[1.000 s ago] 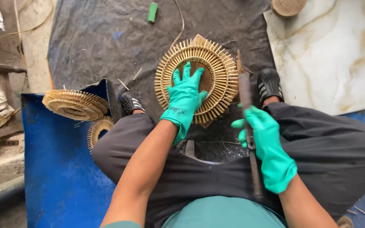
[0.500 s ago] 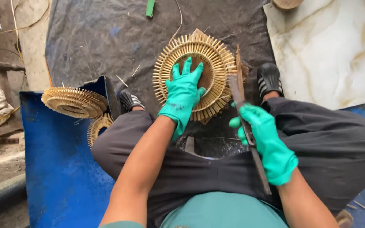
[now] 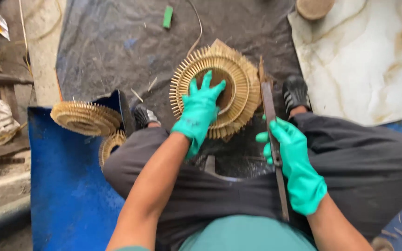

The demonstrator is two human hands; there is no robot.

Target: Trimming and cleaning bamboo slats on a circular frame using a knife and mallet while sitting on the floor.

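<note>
Head camera looks down on the left hand [image 3: 200,111], gloved in green, spread flat with fingers apart on a round woven bamboo ring [image 3: 219,88] at upper centre of the frame (it lies on a dark tarp [image 3: 112,46]). Right of centre, the right hand [image 3: 296,162], also gloved, is clenched around a long flat metal blade [image 3: 271,125] whose tip touches the ring's right edge; two similar woven discs [image 3: 85,118] sit at left on a blue sheet [image 3: 56,186]
</note>
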